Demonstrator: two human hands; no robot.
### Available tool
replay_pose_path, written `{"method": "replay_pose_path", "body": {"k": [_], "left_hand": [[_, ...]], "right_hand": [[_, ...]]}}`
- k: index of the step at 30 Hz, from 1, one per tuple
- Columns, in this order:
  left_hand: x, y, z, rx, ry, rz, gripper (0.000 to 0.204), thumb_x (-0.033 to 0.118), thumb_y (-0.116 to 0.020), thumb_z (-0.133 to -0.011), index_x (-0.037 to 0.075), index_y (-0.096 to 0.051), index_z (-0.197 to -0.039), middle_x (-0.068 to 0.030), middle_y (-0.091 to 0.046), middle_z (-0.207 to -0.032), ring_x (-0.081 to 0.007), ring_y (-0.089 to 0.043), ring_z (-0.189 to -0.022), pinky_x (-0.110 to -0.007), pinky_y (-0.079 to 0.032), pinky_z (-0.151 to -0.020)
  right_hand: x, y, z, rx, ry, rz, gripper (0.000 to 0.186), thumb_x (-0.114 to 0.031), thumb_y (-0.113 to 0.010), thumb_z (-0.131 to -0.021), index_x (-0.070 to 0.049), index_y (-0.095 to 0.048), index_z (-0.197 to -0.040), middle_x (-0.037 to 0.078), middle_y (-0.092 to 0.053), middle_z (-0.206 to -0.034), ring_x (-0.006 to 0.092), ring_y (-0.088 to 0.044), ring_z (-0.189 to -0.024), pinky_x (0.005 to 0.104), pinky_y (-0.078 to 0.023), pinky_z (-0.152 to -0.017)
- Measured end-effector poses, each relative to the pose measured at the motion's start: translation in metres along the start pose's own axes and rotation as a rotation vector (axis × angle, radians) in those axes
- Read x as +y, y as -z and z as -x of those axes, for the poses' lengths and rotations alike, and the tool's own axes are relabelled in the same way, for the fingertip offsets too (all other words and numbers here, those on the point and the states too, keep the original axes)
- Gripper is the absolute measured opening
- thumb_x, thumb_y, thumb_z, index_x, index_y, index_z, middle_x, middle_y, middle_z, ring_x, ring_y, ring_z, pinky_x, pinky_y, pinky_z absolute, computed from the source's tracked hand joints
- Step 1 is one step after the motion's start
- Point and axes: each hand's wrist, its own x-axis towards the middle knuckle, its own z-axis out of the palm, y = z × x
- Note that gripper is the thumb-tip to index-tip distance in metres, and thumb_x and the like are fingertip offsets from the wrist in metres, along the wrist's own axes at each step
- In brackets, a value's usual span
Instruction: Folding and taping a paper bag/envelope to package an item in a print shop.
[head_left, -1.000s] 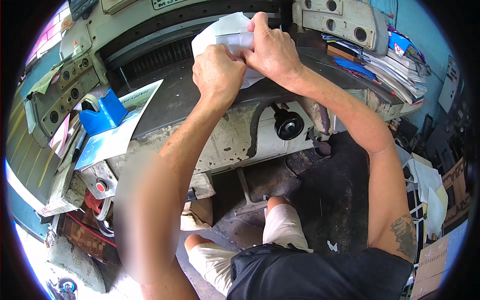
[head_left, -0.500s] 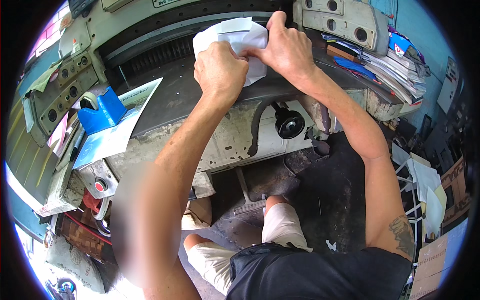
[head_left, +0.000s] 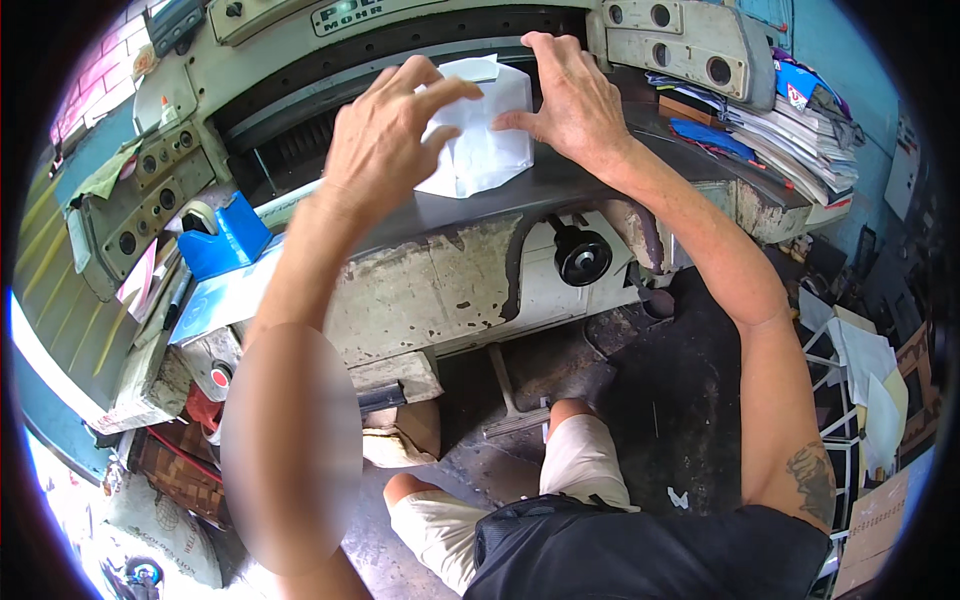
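Note:
A white paper bundle (head_left: 475, 150), folded with a flap on top, stands on the dark steel bed (head_left: 450, 208) of a large cream cutting machine. My left hand (head_left: 385, 140) is raised at the bundle's left, fingers curved and spread apart, fingertips over its left part with nothing gripped. My right hand (head_left: 580, 110) is at its right, fingers raised and apart, the thumb at the paper's surface; whether it touches, I cannot tell.
A blue tape dispenser (head_left: 225, 240) sits on printed sheets at the left. Paper stacks (head_left: 780, 140) fill the bed's right end. Below are a black handwheel (head_left: 583, 260), a red button (head_left: 221, 378) and a foot pedal (head_left: 515, 425). A rack (head_left: 860, 370) with sheets stands at the lower right.
My left hand has let go of the paper, opened and moved left and up. My right fingers have loosened from it. The bundle now sits lower, more upright on the bed.

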Motion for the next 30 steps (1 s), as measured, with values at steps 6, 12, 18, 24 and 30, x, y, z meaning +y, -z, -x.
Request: {"method": "replay_pose_path", "body": {"k": [6,12,18,24,30], "left_hand": [[-0.03,0.015,-0.026,-0.251,-0.52,-0.351,0.032,0.014,-0.076,-0.084,0.019,-0.077,-0.116,-0.0035,-0.055,-0.108,-0.0195,-0.06,-0.107,-0.035,-0.051,-0.088],[-0.033,0.008,-0.043,-0.313,-0.555,-0.395,0.023,0.014,-0.078,-0.08,0.015,-0.076,-0.103,-0.0025,-0.055,-0.109,-0.0173,-0.058,-0.11,-0.034,-0.049,-0.089],[-0.034,0.015,-0.051,-0.369,-0.562,-0.382,0.03,0.02,-0.086,-0.071,0.015,-0.078,-0.1,0.0005,-0.059,-0.111,-0.0164,-0.057,-0.112,-0.034,-0.047,-0.092],[-0.034,0.008,-0.055,-0.369,-0.584,-0.419,0.034,0.024,-0.09,-0.066,0.016,-0.08,-0.098,0.0024,-0.062,-0.114,-0.0154,-0.055,-0.115,-0.031,-0.046,-0.094],[-0.03,0.005,-0.056,-0.361,-0.588,-0.451,0.021,0.024,-0.089,-0.067,0.016,-0.081,-0.085,0.0032,-0.063,-0.117,-0.0157,-0.052,-0.117,-0.032,-0.042,-0.097]], "right_hand": [[-0.008,0.002,-0.001,-0.274,-0.162,-0.19,0.078,-0.042,-0.089,-0.078,-0.002,-0.049,-0.131,0.02,-0.074,-0.08,0.038,-0.076,-0.078,0.0475,-0.062,-0.07],[-0.001,-0.003,0.003,-0.242,-0.114,-0.194,0.06,-0.039,-0.088,-0.08,-0.004,-0.058,-0.118,0.019,-0.074,-0.077,0.0371,-0.077,-0.077,0.0469,-0.062,-0.069],[-0.004,-0.001,-0.004,-0.283,-0.142,-0.179,0.061,-0.038,-0.09,-0.078,-0.004,-0.06,-0.119,0.02,-0.075,-0.081,0.0357,-0.077,-0.076,0.0461,-0.062,-0.071],[-0.007,0.001,-0.004,-0.299,-0.15,-0.174,0.057,-0.038,-0.09,-0.078,-0.004,-0.058,-0.11,0.022,-0.075,-0.082,0.0376,-0.077,-0.08,0.0466,-0.062,-0.072],[-0.01,0.002,-0.005,-0.309,-0.188,-0.189,0.061,-0.037,-0.091,-0.075,-0.004,-0.059,-0.114,0.022,-0.075,-0.083,0.0374,-0.078,-0.081,0.0469,-0.063,-0.076]]}}
